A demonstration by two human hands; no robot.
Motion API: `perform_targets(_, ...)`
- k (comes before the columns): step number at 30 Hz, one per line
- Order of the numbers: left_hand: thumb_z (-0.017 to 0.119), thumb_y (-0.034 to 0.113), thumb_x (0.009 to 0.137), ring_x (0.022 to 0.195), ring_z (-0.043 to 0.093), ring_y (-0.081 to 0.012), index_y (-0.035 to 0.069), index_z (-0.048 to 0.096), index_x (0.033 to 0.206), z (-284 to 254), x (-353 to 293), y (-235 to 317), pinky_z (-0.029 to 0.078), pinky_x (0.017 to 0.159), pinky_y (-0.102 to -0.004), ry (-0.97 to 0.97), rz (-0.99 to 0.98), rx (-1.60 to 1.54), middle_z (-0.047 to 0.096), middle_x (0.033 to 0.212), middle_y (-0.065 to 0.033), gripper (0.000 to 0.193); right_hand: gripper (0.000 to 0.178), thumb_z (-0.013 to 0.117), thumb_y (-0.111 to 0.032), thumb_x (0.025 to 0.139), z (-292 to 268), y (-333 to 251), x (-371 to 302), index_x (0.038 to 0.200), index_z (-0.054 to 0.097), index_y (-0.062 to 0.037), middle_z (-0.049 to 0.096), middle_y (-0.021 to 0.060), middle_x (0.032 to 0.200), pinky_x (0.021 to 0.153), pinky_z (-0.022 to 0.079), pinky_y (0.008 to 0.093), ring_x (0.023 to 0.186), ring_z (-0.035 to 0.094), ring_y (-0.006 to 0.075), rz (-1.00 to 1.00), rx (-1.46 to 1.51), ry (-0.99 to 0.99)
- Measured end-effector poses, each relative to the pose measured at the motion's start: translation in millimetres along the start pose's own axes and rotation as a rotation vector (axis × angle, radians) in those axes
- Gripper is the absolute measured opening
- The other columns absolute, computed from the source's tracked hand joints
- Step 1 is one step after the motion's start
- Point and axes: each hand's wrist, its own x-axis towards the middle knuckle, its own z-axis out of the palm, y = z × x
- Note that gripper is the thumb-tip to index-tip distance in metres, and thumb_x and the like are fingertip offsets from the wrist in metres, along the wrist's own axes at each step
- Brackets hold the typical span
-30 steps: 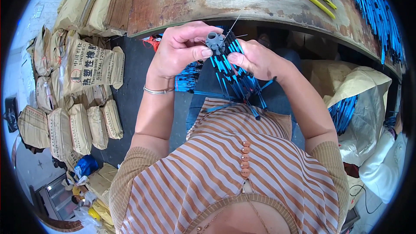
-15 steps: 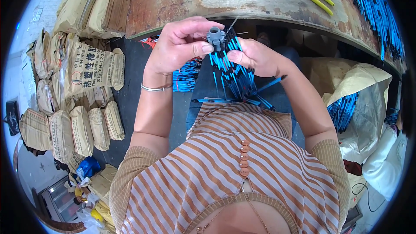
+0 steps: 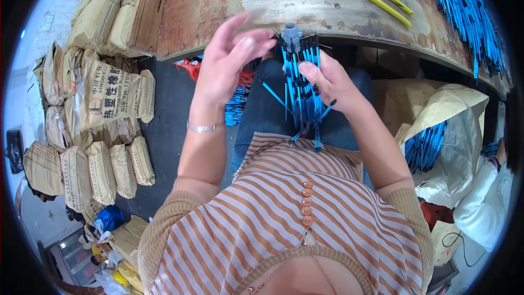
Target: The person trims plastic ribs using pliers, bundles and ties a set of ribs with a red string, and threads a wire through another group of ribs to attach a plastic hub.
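My right hand [image 3: 323, 78] is closed around a bundle of thin blue rods [image 3: 302, 90] with black joints, which look like umbrella ribs. The bundle hangs over my lap, its lower ends spread apart. At its top stands a grey slotted plastic hub [image 3: 291, 37], with the black rod ends gathered around it. Left of the hub, my left hand [image 3: 232, 57] is open and holds nothing. Its fingers are apart and slightly blurred, with the fingertips near the hub. My right fingers behind the bundle are partly hidden.
A worn wooden table [image 3: 218, 13] lies ahead, with yellow-handled pincers [image 3: 382, 3] and a heap of blue rods [image 3: 464, 22] on it. More rods [image 3: 426, 147] stand in a paper sack [image 3: 453, 101] at right. Stacked paper sacks [image 3: 101, 169] are at left. A person's white sleeve [image 3: 477, 207] shows far right.
My left hand has let go of the grey hub and moved off to the left, its fingers opening. The hub and rods have shifted slightly right and now stand more upright in my right hand.
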Motion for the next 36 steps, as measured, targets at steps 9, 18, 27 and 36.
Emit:
perform_targets(9, 0.060, 0.007, 0.083, 0.086, 0.058, -0.0107, -0.007, 0.048, 0.120, 44, -23, -32, 0.046, 0.076, -0.0221, 0.357, 0.347, 0.415, 0.063, 0.099, -0.0121, 0.041, 0.027, 0.053, -0.023, 0.089, 41, -5, 12, 0.094, 0.047, 0.0028, 0.055, 0.0244, 0.075, 0.061, 0.044, 0.0403, 0.072, 0.057, 0.0403, -0.195, -0.285, 0.244)
perform_targets(18, 0.065, 0.004, 0.079, 0.073, 0.057, -0.0062, -0.006, 0.056, 0.112, 40, -23, -30, 0.046, 0.069, -0.0205, 0.366, 0.512, 0.656, 0.066, 0.083, -0.0061, 0.035, 0.027, 0.056, -0.022, 0.087, 37, -17, 3, 0.092, 0.047, 0.0034, 0.056, 0.0234, 0.076, 0.062, 0.045, 0.0389, 0.070, 0.056, 0.0390, -0.019, -0.205, 0.176)
perform_targets(27, 0.065, 0.003, 0.079, 0.074, 0.055, -0.0049, -0.006, 0.055, 0.113, 24, -29, -30, 0.045, 0.069, -0.0194, 0.397, 0.470, 0.579, 0.065, 0.085, -0.0044, 0.036, 0.022, 0.058, -0.011, 0.084, 40, 6, 0, 0.100, 0.051, 0.0013, 0.057, 0.0153, 0.075, 0.060, 0.045, 0.0350, 0.064, 0.057, 0.0285, -0.530, -0.525, 0.408)
perform_targets(36, 0.064, 0.003, 0.079, 0.073, 0.054, -0.0044, -0.005, 0.055, 0.114, 10, -35, -34, 0.044, 0.068, -0.0182, 0.308, 0.548, 0.523, 0.065, 0.084, -0.0033, 0.037, 0.018, 0.051, -0.018, 0.088, 29, -12, 6, 0.087, 0.048, -0.0002, 0.054, 0.0215, 0.070, 0.057, 0.044, 0.0400, 0.066, 0.055, 0.0391, -0.231, -0.578, 0.113)
